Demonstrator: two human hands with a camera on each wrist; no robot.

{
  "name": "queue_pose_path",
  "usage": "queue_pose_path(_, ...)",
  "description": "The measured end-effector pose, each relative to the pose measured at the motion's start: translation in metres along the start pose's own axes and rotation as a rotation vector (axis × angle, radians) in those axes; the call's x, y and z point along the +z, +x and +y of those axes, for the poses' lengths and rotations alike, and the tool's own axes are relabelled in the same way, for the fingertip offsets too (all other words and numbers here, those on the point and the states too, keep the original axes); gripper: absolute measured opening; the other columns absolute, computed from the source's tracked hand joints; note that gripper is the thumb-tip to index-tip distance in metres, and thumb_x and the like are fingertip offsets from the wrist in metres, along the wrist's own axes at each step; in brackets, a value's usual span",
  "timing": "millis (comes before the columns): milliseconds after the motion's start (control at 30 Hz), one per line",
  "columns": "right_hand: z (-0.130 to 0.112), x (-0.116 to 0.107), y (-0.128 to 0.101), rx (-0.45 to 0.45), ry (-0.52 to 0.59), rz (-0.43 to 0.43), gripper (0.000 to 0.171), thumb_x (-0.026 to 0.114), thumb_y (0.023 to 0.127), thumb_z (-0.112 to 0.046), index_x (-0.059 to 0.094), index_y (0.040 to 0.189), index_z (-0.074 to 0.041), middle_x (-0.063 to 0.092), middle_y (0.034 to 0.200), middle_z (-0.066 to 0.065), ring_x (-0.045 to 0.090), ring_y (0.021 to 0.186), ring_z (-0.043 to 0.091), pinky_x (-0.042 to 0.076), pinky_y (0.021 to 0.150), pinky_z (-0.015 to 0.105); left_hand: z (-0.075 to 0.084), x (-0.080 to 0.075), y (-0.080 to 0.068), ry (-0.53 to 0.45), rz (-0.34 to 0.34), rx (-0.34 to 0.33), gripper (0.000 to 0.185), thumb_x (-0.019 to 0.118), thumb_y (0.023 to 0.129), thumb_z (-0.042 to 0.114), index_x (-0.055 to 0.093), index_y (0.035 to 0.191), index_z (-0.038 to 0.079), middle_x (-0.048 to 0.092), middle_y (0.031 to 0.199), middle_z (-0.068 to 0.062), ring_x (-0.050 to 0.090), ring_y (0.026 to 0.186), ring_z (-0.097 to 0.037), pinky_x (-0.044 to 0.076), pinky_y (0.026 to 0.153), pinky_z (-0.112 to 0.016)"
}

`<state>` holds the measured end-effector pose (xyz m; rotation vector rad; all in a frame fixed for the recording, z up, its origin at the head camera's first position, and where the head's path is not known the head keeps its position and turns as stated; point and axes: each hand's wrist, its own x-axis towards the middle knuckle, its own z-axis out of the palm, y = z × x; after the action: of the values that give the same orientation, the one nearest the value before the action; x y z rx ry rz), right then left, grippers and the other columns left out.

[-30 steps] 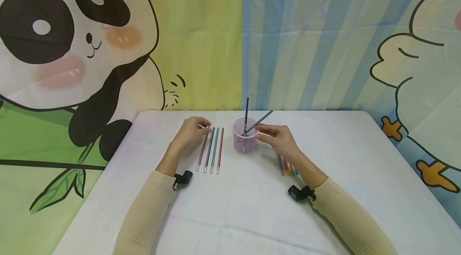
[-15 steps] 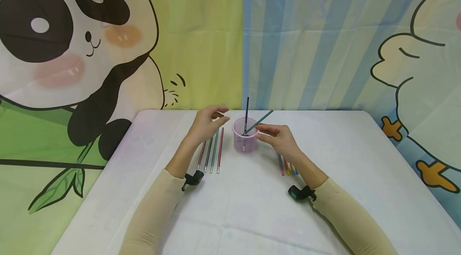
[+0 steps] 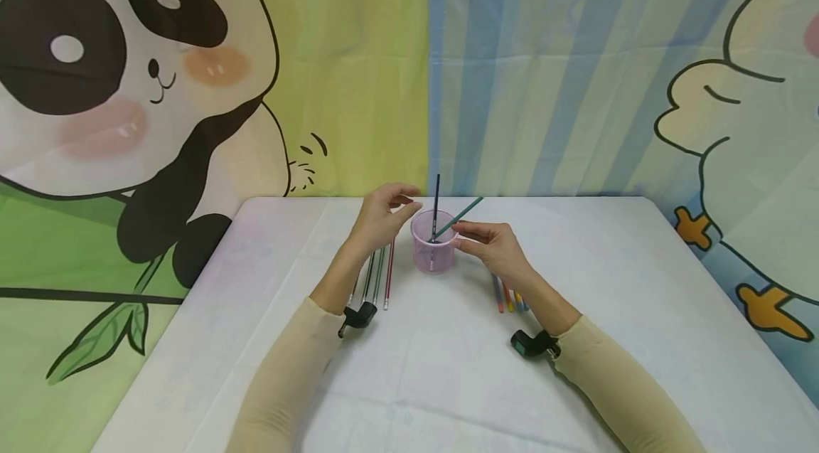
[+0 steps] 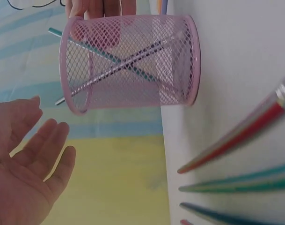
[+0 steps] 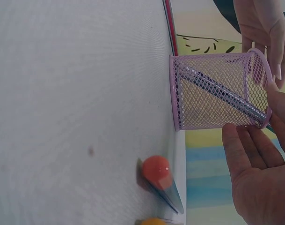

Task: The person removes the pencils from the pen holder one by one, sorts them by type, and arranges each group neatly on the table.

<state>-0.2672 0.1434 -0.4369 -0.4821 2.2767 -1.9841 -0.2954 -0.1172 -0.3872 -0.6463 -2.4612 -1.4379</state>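
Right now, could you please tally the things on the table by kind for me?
Pink mesh cup: 1
Pencils in the cup: 2
Pencils lying left of the cup: 4, one mostly hidden
Coloured pens right of the cup: at least 3, partly hidden
Total: at least 10
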Motion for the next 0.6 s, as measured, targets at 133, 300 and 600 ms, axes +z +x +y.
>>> queue_pose_path(133, 0.000, 0.000, 0.001, -0.001, -0.004, -0.002, 0.039, 0.080, 0.093, -0.016, 0.072, 0.128, -0.001, 0.067, 0.140, 0.016, 0.062, 0.135, 0.029, 0.057, 0.097, 0.022, 0.003, 0.010, 0.005, -0.025, -0.008, 0.012, 0.027, 0.071, 0.101, 0.018, 0.071, 0.126, 0.008, 0.072, 0.127, -0.009, 0.069, 0.114, -0.023, 0.053, 0.108, -0.046)
queue_pose_path(300, 0.000, 0.000, 0.001, -0.016, -0.012, -0.008, 0.043, 0.080, 0.093, -0.015, 0.070, 0.130, 0.004, 0.066, 0.140, 0.019, 0.061, 0.135, 0.030, 0.057, 0.098, 0.022, 0.011, 0.024, 0.013, -0.025, -0.025, 0.036, 0.025, 0.070, 0.101, 0.017, 0.072, 0.125, 0.009, 0.075, 0.122, -0.006, 0.070, 0.112, -0.020, 0.056, 0.104, -0.042)
queue_pose_path(600, 0.002, 0.000, 0.001, -0.013, -0.005, -0.014, 0.045, 0.079, 0.094, -0.014, 0.067, 0.133, 0.006, 0.065, 0.141, 0.020, 0.061, 0.135, 0.030, 0.056, 0.099, 0.023, 0.021, 0.043, 0.025, -0.008, -0.087, 0.079, 0.023, 0.070, 0.101, 0.017, 0.072, 0.123, 0.011, 0.076, 0.118, -0.004, 0.070, 0.103, -0.019, 0.059, 0.092, -0.036)
